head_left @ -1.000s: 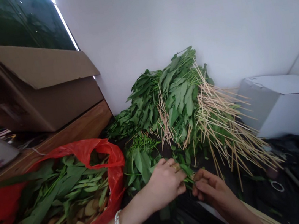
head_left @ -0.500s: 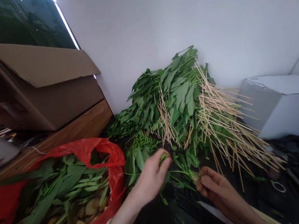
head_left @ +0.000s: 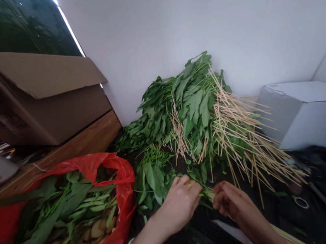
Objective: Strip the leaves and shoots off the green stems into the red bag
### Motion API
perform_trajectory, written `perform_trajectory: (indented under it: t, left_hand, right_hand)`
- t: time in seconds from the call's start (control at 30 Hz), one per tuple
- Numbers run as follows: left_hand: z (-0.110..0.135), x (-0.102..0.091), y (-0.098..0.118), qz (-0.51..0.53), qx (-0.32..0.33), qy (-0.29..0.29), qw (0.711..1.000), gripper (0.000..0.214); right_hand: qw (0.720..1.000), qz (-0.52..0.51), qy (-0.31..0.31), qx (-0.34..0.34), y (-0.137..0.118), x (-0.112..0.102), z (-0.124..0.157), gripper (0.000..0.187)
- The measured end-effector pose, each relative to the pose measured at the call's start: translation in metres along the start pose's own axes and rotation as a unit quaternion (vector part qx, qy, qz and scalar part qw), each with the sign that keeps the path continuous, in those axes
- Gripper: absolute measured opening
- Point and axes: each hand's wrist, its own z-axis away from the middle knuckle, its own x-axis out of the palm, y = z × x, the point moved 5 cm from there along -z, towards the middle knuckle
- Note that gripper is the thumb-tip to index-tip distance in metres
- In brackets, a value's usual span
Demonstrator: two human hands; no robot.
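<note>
My left hand (head_left: 183,198), with a ring and a beaded bracelet, is closed, its fingertips down at thin leafy green stems (head_left: 207,191). My right hand (head_left: 235,199) pinches the other end of these stems, a few centimetres to the right. Fingers partly hide both grips. Beyond the hands lies a heap of leafy green bundles (head_left: 193,104), with many thin wooden sticks (head_left: 249,144) poking out to the right. Loose leaves (head_left: 155,180) lie on the black sheet just left of my left hand.
On the left, a red plastic bag (head_left: 125,187) holds leaves and brownish round pieces. Behind it, an open cardboard box (head_left: 75,110) stands on a wooden surface. A white box (head_left: 314,120) is at right, and a white ring (head_left: 301,202) lies on the black sheet (head_left: 325,169).
My left hand has moved right and down, from above the leaves to the stems beside my right hand. My right hand has stayed nearly in place, still pinching.
</note>
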Motion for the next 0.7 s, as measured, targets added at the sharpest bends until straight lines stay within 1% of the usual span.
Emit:
perform_trajectory:
  t: [0.07,0.13,0.23,0.3,0.37,0.43,0.47,0.5,0.57,0.6,0.63,0.67,0.7]
  left_hand:
    - [0.0,0.0,0.0,-0.016,0.004,-0.002,1.0,0.004]
    - [0.0,0.005,0.003,-0.038,0.019,-0.01,0.999,0.004]
    - [0.001,0.017,0.008,-0.06,0.04,-0.01,0.997,0.011]
    - [0.001,0.024,0.011,-0.047,0.038,0.011,0.998,0.012]
    - [0.0,0.028,0.009,0.004,0.007,0.044,0.999,0.008]
    - [-0.001,0.024,-0.003,0.108,-0.064,0.087,0.988,0.009]
    - [0.0,0.019,-0.014,0.176,-0.112,0.115,0.971,0.012]
    - [0.001,0.012,-0.027,0.246,-0.163,0.15,0.944,0.015]
    - [0.006,-0.007,-0.055,0.366,-0.24,0.228,0.87,0.022]
    - [0.009,-0.019,-0.066,0.4,-0.254,0.267,0.839,0.025]
    - [0.011,-0.03,-0.073,0.423,-0.252,0.29,0.821,0.026]
    - [0.011,-0.039,-0.076,0.437,-0.242,0.3,0.813,0.027]
    - [0.011,-0.046,-0.074,0.441,-0.228,0.298,0.815,0.027]
  right_hand:
    - [0.995,0.093,-0.011,-0.019,0.0,0.002,0.001,0.042]
    - [0.985,0.165,-0.035,-0.039,0.0,0.006,0.003,0.04]
    - [0.976,0.206,-0.052,-0.047,0.002,0.013,0.004,0.042]
    - [0.976,0.208,-0.058,-0.039,0.004,0.016,0.004,0.043]
    - [0.979,0.191,-0.065,-0.033,0.004,0.018,0.004,0.042]
    - [0.984,0.164,-0.062,-0.03,0.003,0.016,0.004,0.041]
    - [0.987,0.15,-0.051,-0.027,0.003,0.012,0.003,0.041]
    - [0.99,0.138,-0.034,-0.024,0.002,0.008,0.003,0.041]
    - [0.992,0.122,0.002,-0.025,-0.001,-0.002,0.002,0.041]
    - [0.992,0.123,0.01,-0.028,-0.002,-0.004,0.001,0.041]
    - [0.991,0.132,0.01,-0.032,-0.003,-0.005,0.001,0.041]
    - [0.988,0.151,-0.001,-0.036,-0.004,-0.003,0.002,0.039]
    - [0.983,0.18,-0.019,-0.042,-0.003,0.001,0.002,0.038]
